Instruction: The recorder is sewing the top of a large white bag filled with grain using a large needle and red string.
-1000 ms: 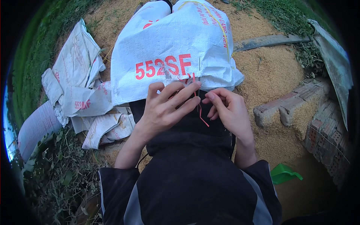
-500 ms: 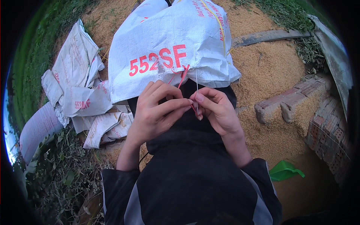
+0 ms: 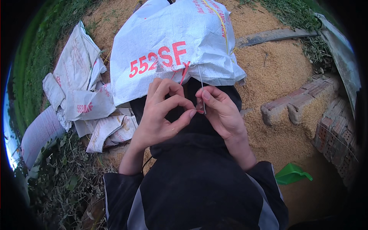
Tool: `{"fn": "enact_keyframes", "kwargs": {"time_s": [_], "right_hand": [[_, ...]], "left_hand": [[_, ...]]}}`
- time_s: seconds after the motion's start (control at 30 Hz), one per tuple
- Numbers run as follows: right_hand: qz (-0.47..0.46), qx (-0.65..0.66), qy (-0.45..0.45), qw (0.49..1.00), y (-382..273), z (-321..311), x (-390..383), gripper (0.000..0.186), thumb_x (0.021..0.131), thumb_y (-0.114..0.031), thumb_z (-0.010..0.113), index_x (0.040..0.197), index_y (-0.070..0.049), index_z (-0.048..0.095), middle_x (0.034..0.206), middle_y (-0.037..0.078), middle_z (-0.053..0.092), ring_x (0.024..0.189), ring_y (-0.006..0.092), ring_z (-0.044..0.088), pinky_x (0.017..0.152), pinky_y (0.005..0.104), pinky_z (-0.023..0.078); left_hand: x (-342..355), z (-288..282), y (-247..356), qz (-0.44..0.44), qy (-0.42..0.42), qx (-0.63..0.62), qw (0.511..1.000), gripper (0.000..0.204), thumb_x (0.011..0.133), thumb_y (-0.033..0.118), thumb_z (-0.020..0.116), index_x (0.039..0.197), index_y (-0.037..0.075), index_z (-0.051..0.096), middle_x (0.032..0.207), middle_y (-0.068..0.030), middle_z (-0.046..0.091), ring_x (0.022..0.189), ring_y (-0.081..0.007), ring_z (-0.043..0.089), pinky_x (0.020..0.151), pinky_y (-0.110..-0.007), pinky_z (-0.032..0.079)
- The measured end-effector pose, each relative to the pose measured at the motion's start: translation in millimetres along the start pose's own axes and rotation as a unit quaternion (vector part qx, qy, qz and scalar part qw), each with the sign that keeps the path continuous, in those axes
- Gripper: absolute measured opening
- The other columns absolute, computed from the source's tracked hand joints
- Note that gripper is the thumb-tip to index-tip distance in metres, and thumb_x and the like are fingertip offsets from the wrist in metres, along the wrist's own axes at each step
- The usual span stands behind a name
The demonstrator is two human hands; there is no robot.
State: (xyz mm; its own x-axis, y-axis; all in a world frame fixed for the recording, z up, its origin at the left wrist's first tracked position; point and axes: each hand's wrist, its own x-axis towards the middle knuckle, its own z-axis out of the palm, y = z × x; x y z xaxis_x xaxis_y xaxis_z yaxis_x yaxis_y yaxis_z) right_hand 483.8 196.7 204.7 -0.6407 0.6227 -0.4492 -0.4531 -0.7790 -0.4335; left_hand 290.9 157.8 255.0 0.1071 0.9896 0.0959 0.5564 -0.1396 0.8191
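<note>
A white woven sack (image 3: 153, 38) with red print lies across my lap. Between the thumb and fingers of my right hand (image 3: 224, 113) a long thin metal needle (image 3: 201, 82) stands nearly upright. Its far tip reaches over the sack's edge, and its lower end shows just below the fingertips. My left hand (image 3: 163, 111) pinches a red plastic string (image 3: 199, 111) beside the needle's lower end. Whether the string passes through the needle's eye is too small to tell. More red string (image 3: 184, 73) hangs from a torn spot in the sack's near edge, down behind my left fingers.
Folded white sacks (image 3: 78, 73) are piled at the left, next to a rounded filled sack (image 3: 42, 132). Yellow-brown husks (image 3: 272, 69) cover the ground at the right, with bricks (image 3: 299, 97), a grey strip (image 3: 272, 37) and a green plastic piece (image 3: 292, 174).
My hands have drawn slightly apart, and my left fingers have opened into a rounder pinch. The string between the hands now shows. The needle tilts a little more.
</note>
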Motion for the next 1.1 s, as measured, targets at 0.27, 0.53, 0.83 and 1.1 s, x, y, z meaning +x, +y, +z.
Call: {"fn": "enact_keyframes", "kwargs": {"time_s": [0.27,0.53,0.83,1.1], "right_hand": [[-0.008,0.073,-0.025,0.997,3,10,3,0.020,0.102,-0.021,0.061,0.110,-0.004,0.068,0.096,-0.002,0.065,0.085,0.0058,0.057,0.079,0.0235,0.045],[-0.010,0.071,-0.041,0.997,5,13,5,0.021,0.103,-0.021,0.059,0.111,-0.004,0.067,0.096,-0.001,0.065,0.087,0.0057,0.057,0.080,0.0232,0.045],[-0.089,-0.089,0.051,0.991,8,17,1,0.020,0.100,-0.021,0.064,0.106,-0.002,0.065,0.089,0.000,0.066,0.078,0.0050,0.058,0.071,0.0218,0.046],[-0.210,-0.299,0.099,0.926,15,20,-30,0.022,0.098,-0.021,0.068,0.095,0.000,0.062,0.076,0.003,0.065,0.064,0.0071,0.061,0.057,0.0218,0.048]], "left_hand": [[-4,1,-3,-0.036,-0.017,-0.032,0.999,0.013,0.077,0.012,0.078,0.083,0.007,0.068,0.101,-0.0059,0.050,0.100,-0.0219,0.048,0.090,-0.033,0.039],[-9,9,-2,-0.083,0.009,-0.087,0.993,0.013,0.081,0.016,0.076,0.085,0.008,0.068,0.105,-0.0054,0.051,0.103,-0.0217,0.048,0.096,-0.035,0.035],[-9,13,4,-0.129,-0.001,-0.133,0.983,0.012,0.085,0.021,0.076,0.088,0.010,0.071,0.104,-0.0026,0.055,0.105,-0.0205,0.048,0.097,-0.035,0.031],[-6,12,5,-0.119,-0.014,-0.092,0.989,0.013,0.086,0.022,0.076,0.089,0.010,0.071,0.103,-0.0024,0.055,0.103,-0.0200,0.049,0.095,-0.035,0.030]]}}
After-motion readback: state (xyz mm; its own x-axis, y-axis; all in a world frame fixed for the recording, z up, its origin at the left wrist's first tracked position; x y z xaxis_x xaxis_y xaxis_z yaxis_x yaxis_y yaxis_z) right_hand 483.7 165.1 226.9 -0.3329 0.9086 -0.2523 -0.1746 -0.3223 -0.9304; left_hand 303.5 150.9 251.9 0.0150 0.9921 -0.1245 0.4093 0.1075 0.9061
